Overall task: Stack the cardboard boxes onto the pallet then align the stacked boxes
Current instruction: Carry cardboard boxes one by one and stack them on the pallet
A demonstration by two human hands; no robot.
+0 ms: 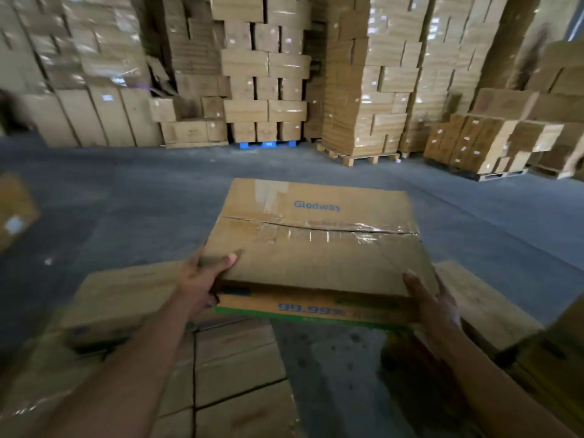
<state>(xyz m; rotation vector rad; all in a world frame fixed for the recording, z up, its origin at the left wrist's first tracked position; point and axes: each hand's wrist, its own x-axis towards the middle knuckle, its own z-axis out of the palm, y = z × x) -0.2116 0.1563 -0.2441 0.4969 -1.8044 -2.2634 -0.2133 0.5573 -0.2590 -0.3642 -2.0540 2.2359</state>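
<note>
Between both hands, centre of view, one flat brown cardboard box [319,248] held up off the grey floor [158,191]; top face plain brown, blue word "Glodway" printed near far edge, clear tape running across the middle seam, tape wrinkled and shiny, flap seam slightly gapped; near side shows blue "99.99%" print and a green strip along the bottom edge; left hand [202,279] clamped on near-left corner, thumb lying on top face, fingers tucked under and mostly hidden; right hand [433,298] pressed flat against near-right corner, fingers spread along the side, palm touching the cardboard; both arms bare, reaching forward; box count in grip: one; below and left of it a second similar box [123,298], blurred, lying lower; to the right another blurred box edge [483,305], just beside the right hand; under the arms more flat cardboard tops [237,365], at least three panels, exact count unclear from blur; between them a grey dotted surface [341,352], cannot tell what it is; far side of floor, tall stacks of boxes [265,67] in about five columns, some wrapped in film; one blue pallet [267,143] under the centre stack, one wooden pallet [363,158] under the wrapped stack to the right; lower stack of small boxes [483,143] far right on another pallet
</note>
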